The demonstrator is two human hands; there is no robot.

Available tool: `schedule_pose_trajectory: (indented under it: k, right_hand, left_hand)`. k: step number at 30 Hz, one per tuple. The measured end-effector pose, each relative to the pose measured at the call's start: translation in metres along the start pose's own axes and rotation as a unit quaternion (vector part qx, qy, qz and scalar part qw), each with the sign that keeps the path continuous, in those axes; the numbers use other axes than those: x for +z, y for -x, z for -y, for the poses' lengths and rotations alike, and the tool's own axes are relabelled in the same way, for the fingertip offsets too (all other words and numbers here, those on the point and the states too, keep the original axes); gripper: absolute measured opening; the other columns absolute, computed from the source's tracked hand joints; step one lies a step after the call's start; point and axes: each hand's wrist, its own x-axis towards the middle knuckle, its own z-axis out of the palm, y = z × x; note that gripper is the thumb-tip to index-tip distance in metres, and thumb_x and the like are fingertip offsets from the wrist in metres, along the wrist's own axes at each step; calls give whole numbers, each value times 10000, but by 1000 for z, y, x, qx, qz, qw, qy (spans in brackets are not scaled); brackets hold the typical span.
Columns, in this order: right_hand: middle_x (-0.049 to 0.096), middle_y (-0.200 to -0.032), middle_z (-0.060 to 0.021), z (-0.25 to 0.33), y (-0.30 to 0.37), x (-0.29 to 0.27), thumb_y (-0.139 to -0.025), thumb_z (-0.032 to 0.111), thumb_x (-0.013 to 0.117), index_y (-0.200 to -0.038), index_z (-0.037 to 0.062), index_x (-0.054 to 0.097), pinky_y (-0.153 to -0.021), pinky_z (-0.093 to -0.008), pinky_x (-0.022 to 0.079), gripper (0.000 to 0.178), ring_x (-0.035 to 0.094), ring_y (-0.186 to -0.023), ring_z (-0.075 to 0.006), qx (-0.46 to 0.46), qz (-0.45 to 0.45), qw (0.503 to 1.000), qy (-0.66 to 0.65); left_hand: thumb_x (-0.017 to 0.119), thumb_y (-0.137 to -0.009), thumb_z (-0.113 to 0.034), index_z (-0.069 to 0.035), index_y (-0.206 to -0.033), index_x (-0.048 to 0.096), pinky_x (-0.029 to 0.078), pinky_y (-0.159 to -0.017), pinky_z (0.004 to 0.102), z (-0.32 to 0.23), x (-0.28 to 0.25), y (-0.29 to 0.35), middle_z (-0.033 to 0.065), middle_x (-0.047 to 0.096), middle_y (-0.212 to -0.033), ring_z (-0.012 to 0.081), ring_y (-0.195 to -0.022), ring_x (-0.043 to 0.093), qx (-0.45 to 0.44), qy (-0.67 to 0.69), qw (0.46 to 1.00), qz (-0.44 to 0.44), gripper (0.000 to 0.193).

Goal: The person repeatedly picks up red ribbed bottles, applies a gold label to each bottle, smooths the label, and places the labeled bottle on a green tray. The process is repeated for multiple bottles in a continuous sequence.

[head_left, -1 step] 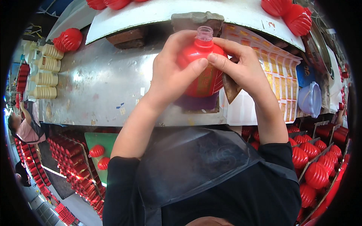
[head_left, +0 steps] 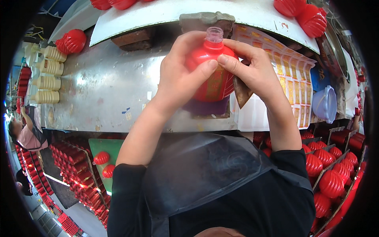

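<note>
A red ribbed bottle point(head_left: 206, 56) with a clear threaded neck stands tilted between my hands over the metal table. My left hand point(head_left: 179, 73) wraps round its left side, thumb on the upper front. My right hand point(head_left: 256, 69) grips the right side, its thumb close to the left one near the top of a gold label point(head_left: 214, 86) on the bottle's front. A brown, pointed flat tool point(head_left: 242, 94) sticks out below my right palm; its other end is hidden by the hand. Beneath the bottle lies a purple pad point(head_left: 207, 108).
Sheets of gold labels point(head_left: 298, 81) lie at the right, beside a pale blue bucket point(head_left: 324, 104). Cream bottles point(head_left: 49, 83) line the left edge. A white board point(head_left: 158, 15) with red bottles spans the back. Racks of red bottles point(head_left: 331, 183) stand nearby; a person point(head_left: 29, 132) is far left.
</note>
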Motion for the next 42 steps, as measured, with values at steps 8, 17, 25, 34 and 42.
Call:
schedule_pose_trajectory:
  k: [8, 17, 25, 34, 42]
  right_hand:
    - [756, -1002, -55, 19, -13, -19, -1123, 384, 495, -1143, 5, 788, -895, -260, 526, 479, 683, -1013, -113, 107, -56, 992, -25]
    - [758, -1002, -130, 23, -4, -2, -886, -22, 788, -1145, 3, 756, -793, -333, 592, 262, 745, -894, -269, -311, -159, 892, 286]
    - [767, -1005, -107, 20, 18, 11, -805, 54, 766, -981, 58, 788, -784, -379, 612, 177, 761, -936, -274, -540, -22, 781, 312]
    - [756, -988, -83, 29, 8, 9, -740, 72, 770, -1037, 42, 772, -741, -351, 588, 298, 743, -897, -225, -547, -20, 773, 321]
    - [769, -919, -115, 40, 6, 8, -864, 60, 812, -1118, 57, 760, -669, -374, 581, 259, 737, -740, -297, -364, -211, 858, 296]
  left_hand:
    - [612, -1049, -165, -3, -1348, 624, 498, -1062, 343, 1, 4, -1, 126, 710, -1276, 207, -1195, 667, -17, 43, 999, -24, 340]
    - [502, -1099, -192, 9, -1367, 604, 489, -1066, 362, 7, 3, -9, 167, 708, -1268, 247, -1210, 664, 3, -3, 999, -54, 351]
    - [440, -1168, -207, 15, -1434, 526, 475, -1108, 313, 11, -6, -21, 130, 644, -1358, 158, -1255, 597, -37, -5, 999, -21, 357]
    - [438, -1170, -212, -15, -1452, 516, 457, -1117, 311, 3, -3, -18, 117, 626, -1386, 152, -1271, 570, -62, 5, 998, -14, 352]
    - [478, -1122, -117, -111, -1545, 499, 509, -1060, 345, -15, 3, -8, 129, 692, -1325, 192, -1201, 659, -6, -99, 995, -5, 423]
